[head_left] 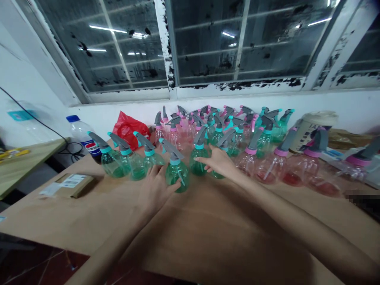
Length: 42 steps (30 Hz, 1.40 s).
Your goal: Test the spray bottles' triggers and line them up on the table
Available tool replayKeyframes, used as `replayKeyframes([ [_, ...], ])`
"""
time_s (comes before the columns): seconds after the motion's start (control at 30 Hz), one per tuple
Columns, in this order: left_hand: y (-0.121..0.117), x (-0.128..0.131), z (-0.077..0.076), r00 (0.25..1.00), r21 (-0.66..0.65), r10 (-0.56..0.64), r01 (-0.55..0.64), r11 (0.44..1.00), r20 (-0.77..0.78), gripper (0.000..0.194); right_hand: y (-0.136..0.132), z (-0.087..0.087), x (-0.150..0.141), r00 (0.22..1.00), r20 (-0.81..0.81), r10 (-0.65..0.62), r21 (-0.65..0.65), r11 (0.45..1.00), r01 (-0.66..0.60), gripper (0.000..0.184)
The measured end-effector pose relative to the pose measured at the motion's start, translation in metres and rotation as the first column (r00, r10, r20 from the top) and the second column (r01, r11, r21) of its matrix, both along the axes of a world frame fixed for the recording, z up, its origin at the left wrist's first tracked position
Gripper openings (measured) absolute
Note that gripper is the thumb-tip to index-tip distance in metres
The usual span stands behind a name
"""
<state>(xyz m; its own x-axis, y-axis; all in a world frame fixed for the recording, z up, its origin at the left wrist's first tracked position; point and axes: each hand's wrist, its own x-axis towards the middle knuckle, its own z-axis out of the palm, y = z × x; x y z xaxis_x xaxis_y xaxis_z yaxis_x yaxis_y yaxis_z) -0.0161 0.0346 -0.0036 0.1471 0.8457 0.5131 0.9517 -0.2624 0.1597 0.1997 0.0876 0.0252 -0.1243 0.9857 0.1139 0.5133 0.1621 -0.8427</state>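
Note:
My left hand (156, 186) is wrapped around the lower body of a green spray bottle (178, 176) with a grey trigger head and teal collar. My right hand (219, 160) has its fingers apart, the fingertips in front of the side of another green spray bottle (198, 160); whether they touch it I cannot tell. Partly behind that hand stands one more green spray bottle (227, 140). Left of my left hand, several green bottles (137, 166) form a row. Pink spray bottles (268, 170) continue the row on the right.
Behind the row, many pink and teal spray bottles crowd against the wall. A red plastic bag (129, 128), a cola bottle (84, 136) and a small cardboard box (74, 187) are on the left of the table (208, 237). A printed container (311, 126) stands back right.

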Motion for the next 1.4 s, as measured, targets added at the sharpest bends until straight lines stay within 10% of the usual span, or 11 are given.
replayKeyframes([
  [0.43, 0.01, 0.013, 0.029, 0.974, -0.245, 0.195, -0.219, 0.945, -0.115, 0.048, 0.014, 0.007, -0.017, 0.999, 0.026, -0.042, -0.065, 0.997, 0.043, 0.077],
  [1.03, 0.013, 0.017, 0.037, 0.974, -0.268, 0.181, -0.213, 0.939, -0.14, 0.046, 0.023, 0.02, -0.014, 0.975, 0.202, 0.096, -0.163, 0.985, -0.063, 0.032],
  [1.4, 0.011, 0.019, 0.029, 0.974, -0.253, 0.209, -0.225, 0.941, -0.091, 0.052, 0.0, 0.024, -0.007, 0.956, 0.213, 0.2, -0.189, 0.969, -0.161, 0.068],
])
